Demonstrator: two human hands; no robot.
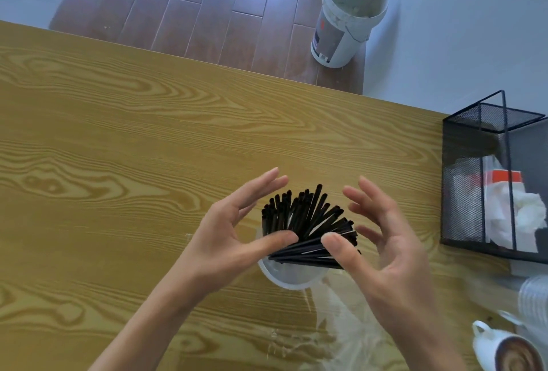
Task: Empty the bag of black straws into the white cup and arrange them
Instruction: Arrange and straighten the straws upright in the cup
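Most of the job looks done: on the table (118, 139), empty clear bag (335, 326) lies flat, black straws (308, 222) fan from white cup (290, 277). Left hand (237, 231), right hand (382, 240) fingers spread, thumbs touching straws; tidying remains.

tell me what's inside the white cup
Black straws stand in the white cup, fanned out above its rim. Both thumbs touch them. The cup's bottom and the straws' lower ends are hidden by the straws and hands.
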